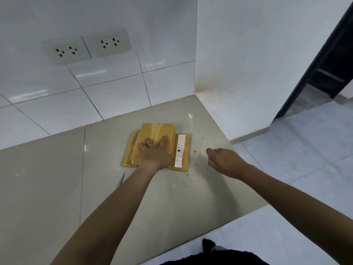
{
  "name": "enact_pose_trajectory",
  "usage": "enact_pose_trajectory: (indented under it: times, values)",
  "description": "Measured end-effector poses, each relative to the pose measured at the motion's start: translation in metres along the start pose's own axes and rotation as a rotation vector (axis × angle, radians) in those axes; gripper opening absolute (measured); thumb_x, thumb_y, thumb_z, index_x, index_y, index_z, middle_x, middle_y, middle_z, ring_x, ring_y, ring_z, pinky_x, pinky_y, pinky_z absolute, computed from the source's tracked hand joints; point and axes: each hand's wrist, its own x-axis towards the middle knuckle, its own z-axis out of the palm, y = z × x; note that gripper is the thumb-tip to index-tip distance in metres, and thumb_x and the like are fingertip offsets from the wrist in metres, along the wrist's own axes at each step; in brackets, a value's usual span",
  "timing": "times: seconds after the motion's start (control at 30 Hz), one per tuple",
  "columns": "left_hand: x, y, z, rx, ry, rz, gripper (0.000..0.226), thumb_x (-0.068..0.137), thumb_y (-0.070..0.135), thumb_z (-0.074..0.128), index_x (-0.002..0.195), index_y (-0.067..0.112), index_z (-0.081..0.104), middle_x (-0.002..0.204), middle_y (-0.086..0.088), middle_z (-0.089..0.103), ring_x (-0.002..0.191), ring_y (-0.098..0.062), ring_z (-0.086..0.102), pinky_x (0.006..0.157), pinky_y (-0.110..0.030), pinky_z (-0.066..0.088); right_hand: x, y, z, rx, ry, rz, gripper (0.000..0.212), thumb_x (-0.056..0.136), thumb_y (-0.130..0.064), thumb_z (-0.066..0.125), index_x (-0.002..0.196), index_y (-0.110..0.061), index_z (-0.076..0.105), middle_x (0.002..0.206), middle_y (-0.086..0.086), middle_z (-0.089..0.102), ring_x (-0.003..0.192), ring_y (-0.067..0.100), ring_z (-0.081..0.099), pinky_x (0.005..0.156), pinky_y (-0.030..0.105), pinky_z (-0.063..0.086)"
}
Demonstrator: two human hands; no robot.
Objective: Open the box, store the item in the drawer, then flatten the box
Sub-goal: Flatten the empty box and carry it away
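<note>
White glossy tiles backed the scene, with two grey double sockets set side by side in the wall, and a plain white wall met the tiles at the corner on the right. Below them lay the beige, polished desk, its right edge ending over a pale tiled floor, where a dark door frame stood at the far right.

From the head view, the cardboard box lay pressed flat on the desk, near the back corner. Its brown flaps spread out beyond the fingertips and to both sides of them, and a white shipping label ran along the panel just right of the thumb. The left hand rested palm down on the middle of the box, its fingers spread and released, touching the cardboard without gripping it. The right hand was off the box, to its right over the bare desk, its fingers loosely curled and holding nothing that could be seen. A thin metal blade tip showed just left of the left wrist, partly hidden by the forearm. Small cardboard crumbs lay on the desk between the box and the right hand.
</note>
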Motion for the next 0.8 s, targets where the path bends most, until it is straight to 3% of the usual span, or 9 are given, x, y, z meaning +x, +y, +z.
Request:
enact_pose_trajectory:
  times: [0.13, 0.3, 0.4, 0.57, 0.63, 0.73, 0.8]
  values:
    - [-0.001, 0.003, -0.001, -0.008, -0.006, -0.005, 0.088, 0.083, 0.075, 0.032, 0.150, 0.038, -0.012, 0.157, -0.026, -0.015, 0.141, -0.054, -0.012, 0.115, -0.059, 0.009, -0.010, 0.004, 0.009, -0.039, 0.105, -0.112, 0.017, 0.087, -0.021, 0.036, 0.074, -0.011, 0.041, 0.060, 0.006, 0.046, 0.052, 0.023, 0.039, 0.045, 0.031, 0.027]
    - [-0.001, 0.004, -0.001, 0.002, -0.010, -0.003, 0.087, 0.084, 0.076, 0.030, 0.150, 0.038, -0.013, 0.157, -0.025, -0.015, 0.140, -0.055, -0.012, 0.115, -0.058, 0.009, -0.025, 0.005, 0.036, -0.152, 0.039, -0.227, 0.027, 0.087, -0.027, 0.034, 0.076, -0.011, 0.053, 0.069, 0.006, 0.057, 0.058, 0.022, 0.052, 0.047, 0.031, 0.042]
    - [-0.004, 0.003, -0.002, 0.007, -0.012, 0.003, 0.089, 0.082, 0.077, 0.030, 0.150, 0.038, -0.013, 0.157, -0.025, -0.015, 0.141, -0.054, -0.012, 0.115, -0.058, 0.011, -0.029, 0.000, 0.042, -0.192, 0.036, -0.243, 0.028, 0.086, -0.031, 0.036, 0.075, -0.012, 0.053, 0.073, 0.006, 0.057, 0.059, 0.022, 0.049, 0.049, 0.031, 0.040]
    - [-0.005, 0.002, -0.005, 0.019, -0.011, 0.014, 0.090, 0.082, 0.077, 0.031, 0.150, 0.038, -0.011, 0.158, -0.025, -0.012, 0.141, -0.054, -0.008, 0.114, -0.059, 0.019, -0.038, -0.011, 0.045, -0.232, -0.036, -0.203, 0.055, 0.086, -0.061, 0.034, 0.095, -0.013, 0.058, 0.090, 0.010, 0.059, 0.073, 0.029, 0.056, 0.070, 0.037, 0.047]
    - [-0.003, 0.000, -0.006, 0.028, -0.014, 0.021, 0.086, 0.083, 0.075, 0.031, 0.151, 0.039, -0.008, 0.158, -0.025, -0.009, 0.142, -0.053, -0.005, 0.115, -0.059, 0.018, -0.034, -0.015, 0.045, -0.241, -0.042, -0.157, 0.058, 0.091, -0.062, 0.026, 0.105, -0.015, 0.057, 0.092, 0.010, 0.063, 0.078, 0.030, 0.060, 0.084, 0.044, 0.046]
    - [-0.001, -0.007, -0.011, 0.004, -0.011, 0.036, 0.069, 0.091, 0.061, 0.027, 0.151, 0.041, 0.000, 0.159, -0.022, 0.002, 0.143, -0.049, 0.006, 0.116, -0.054, 0.019, -0.025, -0.013, 0.043, -0.156, 0.003, 0.016, 0.060, 0.094, -0.055, 0.018, 0.121, -0.014, 0.052, 0.122, 0.010, 0.062, 0.105, 0.030, 0.060, 0.092, 0.046, 0.043]
    - [-0.003, -0.012, -0.014, 0.002, 0.023, 0.049, 0.060, 0.095, 0.048, 0.025, 0.152, 0.038, 0.007, 0.157, -0.020, 0.017, 0.139, -0.044, 0.023, 0.112, -0.049, 0.025, -0.023, -0.011, 0.041, -0.094, -0.109, 0.102, 0.067, 0.092, -0.058, 0.013, 0.129, -0.014, 0.047, 0.143, 0.008, 0.047, 0.123, 0.030, 0.049, 0.097, 0.046, 0.040]
